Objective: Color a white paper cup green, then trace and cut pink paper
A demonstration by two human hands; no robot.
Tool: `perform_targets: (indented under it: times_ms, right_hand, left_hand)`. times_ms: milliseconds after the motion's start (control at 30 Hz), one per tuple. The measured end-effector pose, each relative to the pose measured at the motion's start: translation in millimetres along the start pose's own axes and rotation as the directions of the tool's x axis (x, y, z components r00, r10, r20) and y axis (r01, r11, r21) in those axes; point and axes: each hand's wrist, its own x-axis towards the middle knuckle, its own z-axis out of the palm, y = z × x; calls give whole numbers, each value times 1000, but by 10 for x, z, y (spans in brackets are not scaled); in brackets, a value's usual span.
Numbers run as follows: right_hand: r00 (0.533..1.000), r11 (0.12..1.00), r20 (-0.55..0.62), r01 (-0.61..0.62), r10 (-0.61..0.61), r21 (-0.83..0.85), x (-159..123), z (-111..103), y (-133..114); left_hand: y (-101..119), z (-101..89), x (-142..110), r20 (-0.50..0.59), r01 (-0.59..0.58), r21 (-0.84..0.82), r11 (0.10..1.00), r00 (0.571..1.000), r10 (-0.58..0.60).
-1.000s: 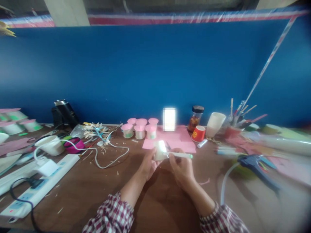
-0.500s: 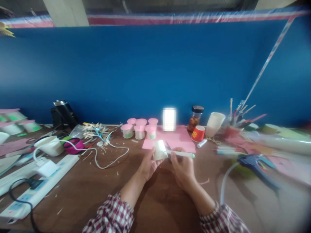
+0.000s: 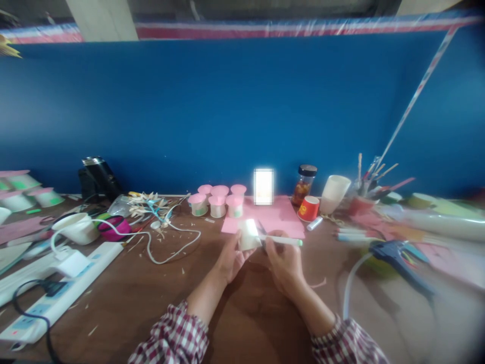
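My left hand point(image 3: 230, 260) is closed around a small white paper cup point(image 3: 248, 237), which lies tilted in its fingers above the table. The fingers of my right hand point(image 3: 287, 263) are wrapped round a white marker point(image 3: 288, 241) with a green end. The marker's other end points left at the cup's side; whether it touches is too blurred to tell. Behind both hands lies a sheet of pink paper point(image 3: 282, 215). On the paper's left edge and beside it stand several short white cups point(image 3: 217, 207) with pink paper discs on top.
At left are a power strip point(image 3: 64, 293), a white cable point(image 3: 151, 253) and a black flask point(image 3: 102, 174). To the right stand a red cup point(image 3: 308, 208), a jar point(image 3: 305, 184), a tall white cup point(image 3: 334, 193) and a blue glue gun point(image 3: 401, 260). A blue partition point(image 3: 212, 111) rises behind.
Hardly anything differs. Both hands, the cup and the marker keep their places, and the whole view has shifted very slightly.
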Motion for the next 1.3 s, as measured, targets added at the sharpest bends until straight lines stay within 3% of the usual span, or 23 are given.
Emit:
perform_targets:
  times_ms: [1300]
  right_hand:
    - [1000, 999, -2, -29, 29, 35, -10, 5, 10]
  left_hand:
    - [-14, -21, 7, -15, 10, -33, 999, 1000, -10]
